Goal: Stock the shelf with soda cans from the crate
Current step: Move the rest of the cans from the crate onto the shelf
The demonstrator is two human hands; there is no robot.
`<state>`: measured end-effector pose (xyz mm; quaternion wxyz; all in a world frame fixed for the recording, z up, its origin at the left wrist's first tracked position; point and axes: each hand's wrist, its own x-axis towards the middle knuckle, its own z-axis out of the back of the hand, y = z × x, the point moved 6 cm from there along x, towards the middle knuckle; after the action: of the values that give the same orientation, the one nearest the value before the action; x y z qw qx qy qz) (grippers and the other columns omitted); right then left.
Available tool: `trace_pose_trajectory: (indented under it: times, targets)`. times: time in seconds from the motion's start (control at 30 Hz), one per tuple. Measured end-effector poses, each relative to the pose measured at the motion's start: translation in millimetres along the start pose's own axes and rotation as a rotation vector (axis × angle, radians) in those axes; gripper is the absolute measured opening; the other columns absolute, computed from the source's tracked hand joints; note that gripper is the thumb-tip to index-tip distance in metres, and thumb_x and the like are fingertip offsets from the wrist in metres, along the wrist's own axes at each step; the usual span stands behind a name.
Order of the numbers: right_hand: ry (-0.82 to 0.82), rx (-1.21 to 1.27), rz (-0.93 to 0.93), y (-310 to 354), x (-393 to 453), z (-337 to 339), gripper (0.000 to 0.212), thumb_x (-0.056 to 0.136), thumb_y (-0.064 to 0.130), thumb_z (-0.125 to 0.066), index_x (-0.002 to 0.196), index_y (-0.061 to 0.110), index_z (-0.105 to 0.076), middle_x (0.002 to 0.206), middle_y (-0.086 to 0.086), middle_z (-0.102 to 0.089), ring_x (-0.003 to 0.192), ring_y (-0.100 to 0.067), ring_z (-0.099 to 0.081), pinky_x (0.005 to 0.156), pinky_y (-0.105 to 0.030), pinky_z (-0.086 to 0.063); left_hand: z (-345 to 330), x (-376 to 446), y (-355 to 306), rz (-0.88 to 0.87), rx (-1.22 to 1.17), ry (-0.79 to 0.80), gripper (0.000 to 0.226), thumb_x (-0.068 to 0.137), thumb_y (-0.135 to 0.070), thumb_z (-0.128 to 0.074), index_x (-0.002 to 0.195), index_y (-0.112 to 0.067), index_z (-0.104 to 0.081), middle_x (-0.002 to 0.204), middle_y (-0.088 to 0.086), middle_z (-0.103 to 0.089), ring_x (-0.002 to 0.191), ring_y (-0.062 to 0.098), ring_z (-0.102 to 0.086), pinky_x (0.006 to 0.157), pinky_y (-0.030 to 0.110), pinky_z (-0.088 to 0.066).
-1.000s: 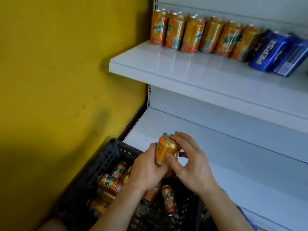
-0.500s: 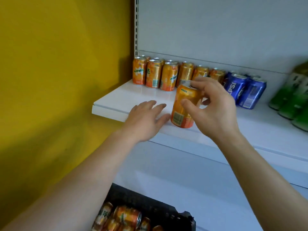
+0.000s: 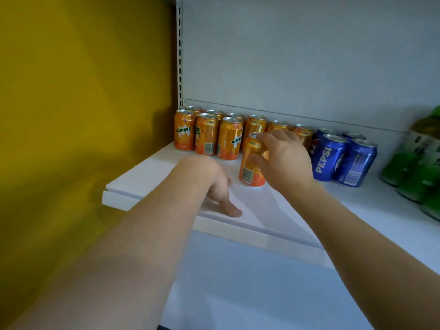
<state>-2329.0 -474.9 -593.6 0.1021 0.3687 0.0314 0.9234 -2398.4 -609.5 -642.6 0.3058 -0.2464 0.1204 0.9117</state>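
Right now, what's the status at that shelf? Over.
Right hand grips an orange can, standing it on the shelf. Left hand rests on the shelf, holding nothing. Orange row behind, Pepsi cans right. Nothing blocking.

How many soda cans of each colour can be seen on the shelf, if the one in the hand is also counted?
Orange cans: 10, of which 9 stand in rows and 1 is the held orange can, gripped by the right hand
Blue cans: 4
Total: 14 visible cans
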Motion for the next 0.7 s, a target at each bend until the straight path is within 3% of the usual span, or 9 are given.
trace_pose_trajectory:
  times: [0.17, 0.3, 0.7]
  targets:
    - [0.063, -0.05, -0.033, -10, 24, -24, 0.046, 0.089, 0.027, -0.066, 0.133, 0.017, -0.06, 0.125, -0.008, -0.063, 0.12, -0.036, -0.052, 0.085, -0.041, -0.047, 3, 17, 2, 0.034, -0.001, 0.091, 0.128, 0.057, -0.083, -0.072, 0.158, -0.042, -0.005, 0.166, -0.002, -0.021, 0.144, 0.032, -0.036, 0.115, 0.049, -0.035]
    - [0.12, -0.078, -0.088, -16, 44, -39, 0.048, 0.092, 0.034, -0.064, 0.137, 0.019, -0.055, 0.134, -0.006, -0.058, 0.128, -0.032, -0.046, 0.093, -0.038, -0.043, 5, 24, 2, 0.048, -0.006, 0.119, 0.13, 0.056, -0.082, -0.074, 0.158, -0.043, -0.004, 0.165, -0.001, -0.023, 0.143, 0.033, -0.038, 0.113, 0.05, -0.037]
    - [0.089, -0.15, -0.081, -19, 68, -60, 0.044, 0.092, 0.033, -0.064, 0.131, 0.012, -0.058, 0.129, -0.012, -0.06, 0.121, -0.035, -0.05, 0.095, -0.038, -0.04, 2, 30, 3, 0.035, -0.019, 0.125, 0.134, 0.051, -0.083, -0.075, 0.158, -0.04, -0.006, 0.162, 0.001, -0.03, 0.141, 0.034, -0.04, 0.113, 0.051, -0.037]
